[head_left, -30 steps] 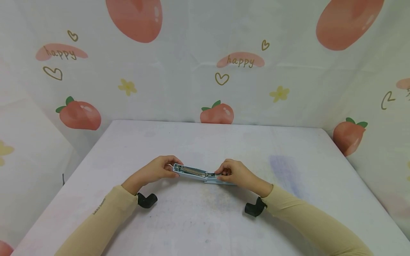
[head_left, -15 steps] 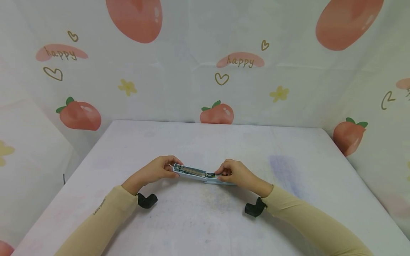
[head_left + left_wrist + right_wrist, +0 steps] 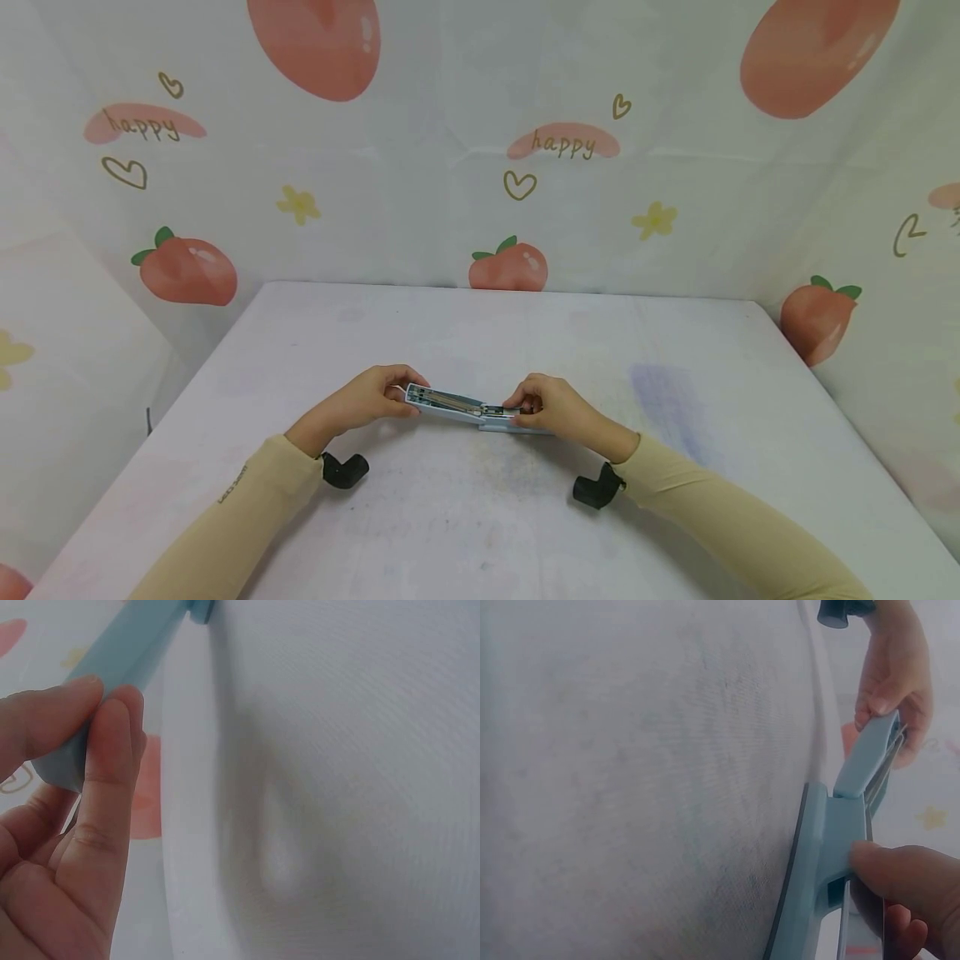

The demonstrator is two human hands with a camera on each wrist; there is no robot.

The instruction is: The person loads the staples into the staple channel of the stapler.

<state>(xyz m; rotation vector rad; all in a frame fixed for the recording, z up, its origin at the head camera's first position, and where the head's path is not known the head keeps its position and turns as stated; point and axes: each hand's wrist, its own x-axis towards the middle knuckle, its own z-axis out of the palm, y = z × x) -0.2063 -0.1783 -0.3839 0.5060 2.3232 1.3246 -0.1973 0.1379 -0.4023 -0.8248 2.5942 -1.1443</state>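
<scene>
A light blue stapler (image 3: 450,407) is spread open across the middle of the table, its top cover swung far back to the left. My left hand (image 3: 369,397) pinches the cover's free end between thumb and fingers, which the left wrist view shows close up. Over the stapler's base (image 3: 799,900), my right hand (image 3: 558,407) pinches the metal staple channel and its blue housing, thumb on the near side. Metal parts show inside the raised cover in the head view. The base's right end is partly hidden behind my right hand.
Under the stapler is a table with a pale, stained cover (image 3: 420,533). A white cloth backdrop (image 3: 420,167) printed with peaches rises behind it. Black wrist cameras (image 3: 345,471) jut inward from both sleeves, low over the table.
My right thumb has slid slightly down the near side of the stapler. My left hand and the stapler look the same as before.
</scene>
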